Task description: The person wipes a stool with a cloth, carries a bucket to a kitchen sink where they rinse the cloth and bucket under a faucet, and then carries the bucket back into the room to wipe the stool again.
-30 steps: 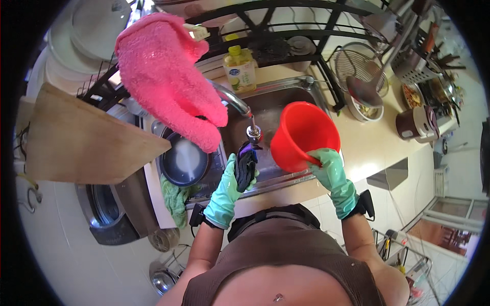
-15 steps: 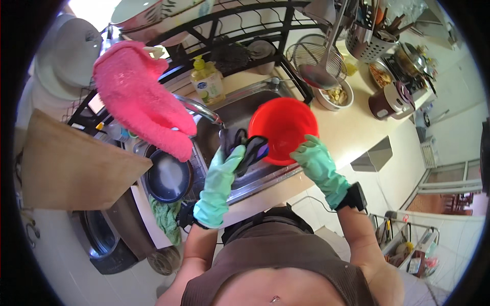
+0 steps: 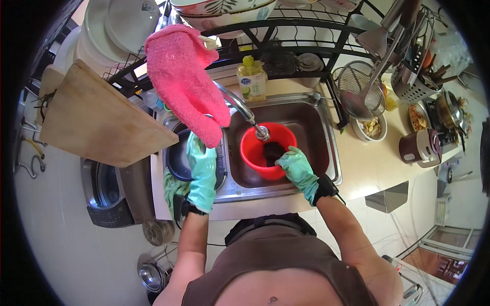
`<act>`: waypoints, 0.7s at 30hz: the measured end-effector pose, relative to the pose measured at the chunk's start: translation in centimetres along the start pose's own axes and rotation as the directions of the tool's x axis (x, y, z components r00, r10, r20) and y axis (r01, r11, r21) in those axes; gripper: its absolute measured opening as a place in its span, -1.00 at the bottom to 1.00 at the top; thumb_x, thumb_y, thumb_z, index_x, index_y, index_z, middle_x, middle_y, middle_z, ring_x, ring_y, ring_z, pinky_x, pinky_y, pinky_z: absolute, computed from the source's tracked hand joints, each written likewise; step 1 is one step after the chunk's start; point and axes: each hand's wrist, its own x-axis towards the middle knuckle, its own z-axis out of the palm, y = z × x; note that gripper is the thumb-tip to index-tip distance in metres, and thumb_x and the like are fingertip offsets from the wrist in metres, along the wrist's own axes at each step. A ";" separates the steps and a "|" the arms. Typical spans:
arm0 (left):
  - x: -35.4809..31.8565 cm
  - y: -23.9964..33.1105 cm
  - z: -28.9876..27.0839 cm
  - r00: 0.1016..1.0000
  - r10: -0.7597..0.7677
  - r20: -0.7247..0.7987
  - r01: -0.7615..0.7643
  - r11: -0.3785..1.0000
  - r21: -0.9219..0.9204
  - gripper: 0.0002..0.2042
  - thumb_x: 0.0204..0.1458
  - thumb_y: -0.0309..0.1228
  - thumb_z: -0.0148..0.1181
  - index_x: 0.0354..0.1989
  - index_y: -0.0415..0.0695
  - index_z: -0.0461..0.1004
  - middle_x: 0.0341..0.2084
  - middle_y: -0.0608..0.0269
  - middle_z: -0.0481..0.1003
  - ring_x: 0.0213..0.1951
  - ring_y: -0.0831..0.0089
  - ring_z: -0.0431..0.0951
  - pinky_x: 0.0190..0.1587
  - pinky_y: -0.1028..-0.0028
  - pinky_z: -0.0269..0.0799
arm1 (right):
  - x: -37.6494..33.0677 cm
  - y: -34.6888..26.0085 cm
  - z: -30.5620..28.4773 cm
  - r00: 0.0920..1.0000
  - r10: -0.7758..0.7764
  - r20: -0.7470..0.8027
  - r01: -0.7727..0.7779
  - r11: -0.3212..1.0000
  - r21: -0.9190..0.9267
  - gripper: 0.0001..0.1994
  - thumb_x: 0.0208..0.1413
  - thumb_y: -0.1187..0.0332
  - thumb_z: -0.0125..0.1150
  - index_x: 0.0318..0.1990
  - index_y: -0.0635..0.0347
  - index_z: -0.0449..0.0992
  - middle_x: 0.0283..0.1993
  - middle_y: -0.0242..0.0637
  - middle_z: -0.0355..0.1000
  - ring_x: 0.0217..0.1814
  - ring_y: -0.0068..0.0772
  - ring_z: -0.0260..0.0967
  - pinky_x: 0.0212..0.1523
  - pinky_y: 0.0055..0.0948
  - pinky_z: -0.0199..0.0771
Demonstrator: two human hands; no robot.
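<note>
A red plastic bucket (image 3: pixel 247 160) stands in the steel sink, below the faucet (image 3: pixel 244 109), with a dark soft item (image 3: pixel 274 152) inside. My right hand (image 3: pixel 297 167), in a mint-green rubber glove, has its fingers closed on the bucket's right rim. My left hand (image 3: pixel 201 171), gloved alike, is over the dark blue round pan (image 3: pixel 176 159) left of the sink. A pink fluffy cloth (image 3: pixel 185 76), draped over the faucet, hangs in front of my left fingertips, so what they do is hidden.
A yellow-capped soap bottle (image 3: pixel 252 81) stands behind the sink (image 3: pixel 314 137). A wooden cutting board (image 3: pixel 104 120) leans at the left. To the right are a white bowl of food (image 3: pixel 371 128), a wire strainer (image 3: pixel 352 86) and a maroon appliance (image 3: pixel 418 148). A black dish rack (image 3: pixel 301 23) spans the back.
The black item from my left hand is now apparently in the bucket. My left hand has moved left toward the pan. The bucket now sits under the faucet, and the view has shifted.
</note>
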 end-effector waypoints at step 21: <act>-6.6 -4.0 4.7 0.744 -0.657 0.118 0.668 0.729 -0.149 -0.40 0.02 -0.27 0.40 0.13 -0.34 0.27 -0.15 0.16 0.44 -0.09 0.35 0.46 -0.01 0.35 0.45 | 2.5 -1.7 -0.8 0.993 -0.045 -0.108 0.042 0.999 -0.027 -0.73 -0.22 0.47 0.19 -0.28 -0.05 0.61 -0.33 -0.39 0.52 -0.08 -0.23 0.47 0.27 -0.07 0.29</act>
